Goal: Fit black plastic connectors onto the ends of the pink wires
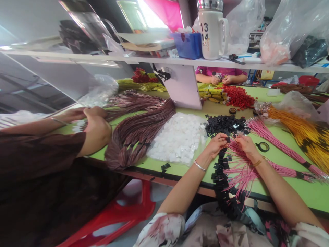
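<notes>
In the head view, a black connector (228,139) is being pinched by the fingertips of the left hand (216,144); pink wires (240,164) are being pinched by the right hand (246,144) – both at the near edge of the green table (190,169), just below the black connector pile (224,125); brown wires (138,130) are being handled by a co-worker's hands (95,120) – far left.

I get a bright, even feed. Daylight pours in from the blown-out white window (151,15) at the top and glares off the clear plastic bags (290,31). The thin pink wires (272,139) at centre are sharp and throw only soft shadows on the lime-green tabletop (316,195). The left edge smears and stretches, and the lower left goes dim and soft.
</notes>
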Demonstrator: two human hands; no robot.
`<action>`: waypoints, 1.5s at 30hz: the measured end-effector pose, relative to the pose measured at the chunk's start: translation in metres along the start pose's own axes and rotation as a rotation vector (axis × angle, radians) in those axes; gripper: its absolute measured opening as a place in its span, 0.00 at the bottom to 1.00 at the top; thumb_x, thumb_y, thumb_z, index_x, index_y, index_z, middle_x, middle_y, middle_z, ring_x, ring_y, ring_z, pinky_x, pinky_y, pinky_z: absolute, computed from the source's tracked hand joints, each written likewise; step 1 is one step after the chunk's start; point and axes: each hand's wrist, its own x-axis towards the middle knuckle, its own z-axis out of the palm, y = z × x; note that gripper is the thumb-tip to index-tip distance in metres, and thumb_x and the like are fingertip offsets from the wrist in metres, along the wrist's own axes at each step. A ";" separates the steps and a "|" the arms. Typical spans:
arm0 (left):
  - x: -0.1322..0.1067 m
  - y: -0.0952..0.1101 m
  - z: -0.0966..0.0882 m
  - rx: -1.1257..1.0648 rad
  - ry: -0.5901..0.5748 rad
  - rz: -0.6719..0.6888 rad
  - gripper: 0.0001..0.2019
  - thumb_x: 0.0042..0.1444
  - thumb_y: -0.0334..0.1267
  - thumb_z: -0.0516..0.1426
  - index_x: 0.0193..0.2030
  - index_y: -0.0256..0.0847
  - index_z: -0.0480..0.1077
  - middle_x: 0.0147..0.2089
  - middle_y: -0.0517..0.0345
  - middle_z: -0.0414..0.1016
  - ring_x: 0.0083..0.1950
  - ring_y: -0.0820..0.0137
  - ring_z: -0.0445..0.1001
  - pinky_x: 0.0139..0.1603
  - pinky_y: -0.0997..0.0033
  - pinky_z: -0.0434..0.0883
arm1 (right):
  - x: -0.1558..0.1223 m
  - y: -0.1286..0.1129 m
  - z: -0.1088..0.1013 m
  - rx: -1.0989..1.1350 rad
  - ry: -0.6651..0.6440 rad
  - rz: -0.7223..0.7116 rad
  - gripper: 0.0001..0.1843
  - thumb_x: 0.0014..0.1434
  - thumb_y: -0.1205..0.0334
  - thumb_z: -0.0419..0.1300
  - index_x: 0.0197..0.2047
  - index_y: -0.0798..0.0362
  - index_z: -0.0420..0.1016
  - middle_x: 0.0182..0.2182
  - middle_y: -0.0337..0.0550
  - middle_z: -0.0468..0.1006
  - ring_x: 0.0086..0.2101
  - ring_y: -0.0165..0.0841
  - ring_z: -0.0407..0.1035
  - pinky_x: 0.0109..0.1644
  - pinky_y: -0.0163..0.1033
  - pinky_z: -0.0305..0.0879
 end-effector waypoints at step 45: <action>0.007 -0.012 -0.006 0.034 -0.016 0.102 0.17 0.42 0.36 0.70 0.38 0.36 0.71 0.28 0.63 0.72 0.29 0.77 0.71 0.34 0.77 0.66 | -0.003 -0.001 -0.002 -0.416 -0.036 -0.274 0.15 0.56 0.53 0.56 0.24 0.51 0.63 0.21 0.34 0.62 0.25 0.29 0.53 0.30 0.36 0.50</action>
